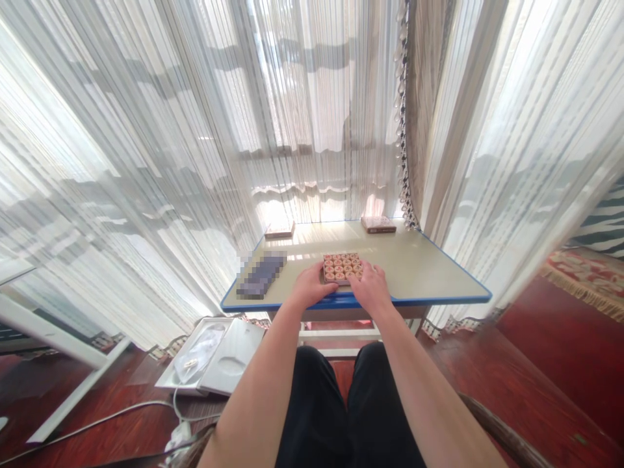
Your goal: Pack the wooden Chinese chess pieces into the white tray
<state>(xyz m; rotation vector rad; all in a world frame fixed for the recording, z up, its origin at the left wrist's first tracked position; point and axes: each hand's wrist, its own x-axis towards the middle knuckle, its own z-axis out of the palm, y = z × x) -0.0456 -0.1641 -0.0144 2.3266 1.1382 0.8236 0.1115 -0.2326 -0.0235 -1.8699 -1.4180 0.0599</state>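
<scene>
A small box of round wooden Chinese chess pieces point(342, 265) lies near the front edge of the table, its pieces set in rows with red and dark markings on top. My left hand point(312, 286) grips the box at its left side, thumb along the front. Around the right front corner is my right hand point(369, 284), its thumb at the front and its fingers along the right side. The underside of the box is hidden.
The pale table point(429, 273) has a blue rim. Flat boxes stand at its back left point(279, 230) and back right point(379, 225); a pixelated dark object point(263, 274) lies at left. On the floor are an opened white box point(205, 357) and cables. Sheer curtains point(312, 117) hang behind.
</scene>
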